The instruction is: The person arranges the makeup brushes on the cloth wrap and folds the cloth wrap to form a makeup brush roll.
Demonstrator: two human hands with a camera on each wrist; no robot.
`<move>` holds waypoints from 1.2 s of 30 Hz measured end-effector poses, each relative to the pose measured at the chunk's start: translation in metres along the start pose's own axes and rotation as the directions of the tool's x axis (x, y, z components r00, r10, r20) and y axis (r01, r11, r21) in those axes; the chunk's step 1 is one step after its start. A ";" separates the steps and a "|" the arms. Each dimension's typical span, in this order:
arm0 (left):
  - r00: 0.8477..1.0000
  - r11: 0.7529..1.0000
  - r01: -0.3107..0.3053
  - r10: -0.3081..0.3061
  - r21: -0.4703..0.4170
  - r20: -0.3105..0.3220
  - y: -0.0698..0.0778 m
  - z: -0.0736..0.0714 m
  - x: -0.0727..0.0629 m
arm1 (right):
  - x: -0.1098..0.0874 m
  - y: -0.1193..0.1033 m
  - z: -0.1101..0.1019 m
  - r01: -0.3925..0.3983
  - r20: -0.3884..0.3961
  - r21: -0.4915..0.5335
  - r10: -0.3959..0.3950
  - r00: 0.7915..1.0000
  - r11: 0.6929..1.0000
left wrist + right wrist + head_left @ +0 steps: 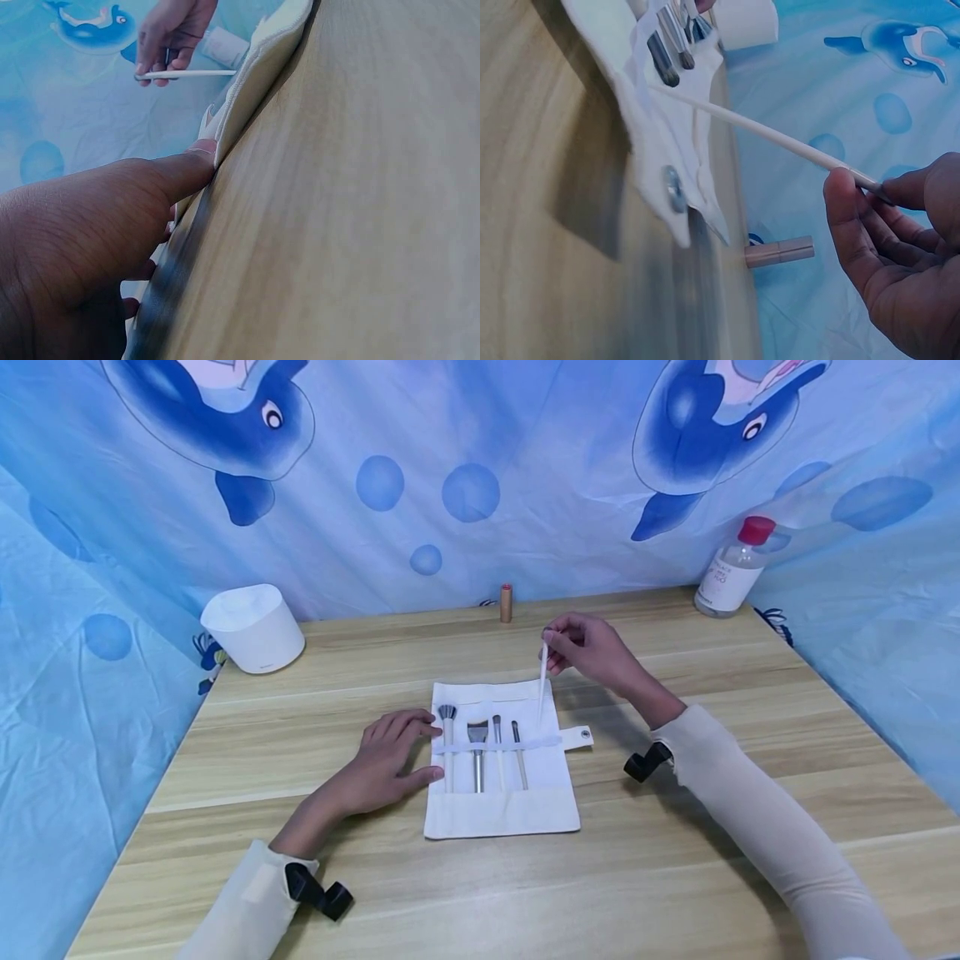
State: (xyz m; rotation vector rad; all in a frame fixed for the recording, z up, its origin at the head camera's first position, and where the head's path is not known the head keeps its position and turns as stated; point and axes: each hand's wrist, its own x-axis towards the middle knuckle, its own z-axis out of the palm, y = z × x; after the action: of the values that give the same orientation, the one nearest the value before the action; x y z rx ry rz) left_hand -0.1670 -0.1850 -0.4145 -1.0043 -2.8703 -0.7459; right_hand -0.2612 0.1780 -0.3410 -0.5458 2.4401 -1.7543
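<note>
A white fabric brush roll (502,816) lies unfolded on the table. Several makeup brushes stand in it under an elastic band, among them a fluffy one (447,714) at the left and a wide flat one (477,732). My left hand (386,762) rests at the roll's left edge, thumb and fingers spread; its thumb (196,161) touches the fabric edge. Above the roll's upper right, my right hand (592,650) pinches a slim makeup brush (780,139) near its dark end. The brush's pale handle points down to the roll, close to the band; whether it touches I cannot tell.
A snap tab (576,737) sticks out from the roll's right side. Behind stands a small copper-coloured tube (506,604). At the back left is a white container (255,631); a red-capped clear bottle (731,575) stands at the back right, before the blue curtain (525,552).
</note>
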 end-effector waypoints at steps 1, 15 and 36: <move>1.000 1.000 0.000 0.000 0.000 0.000 0.000 0.000 0.000 | 0.000 0.000 0.001 -0.004 0.005 -0.003 0.004 1.000 1.000; 1.000 1.000 0.004 -0.004 0.006 -0.002 0.001 -0.001 0.000 | -0.008 -0.009 0.010 -0.046 0.066 -0.026 0.048 0.997 0.999; 1.000 1.000 0.001 -0.001 0.011 0.006 0.001 -0.001 0.000 | -0.007 0.014 0.018 -0.044 0.165 -0.090 0.058 0.985 0.995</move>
State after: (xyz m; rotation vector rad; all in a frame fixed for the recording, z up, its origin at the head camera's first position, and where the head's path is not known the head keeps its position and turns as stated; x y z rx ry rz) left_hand -0.1660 -0.1847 -0.4134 -1.0064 -2.8766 -0.7279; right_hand -0.2531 0.1679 -0.3607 -0.6068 2.3992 -1.5242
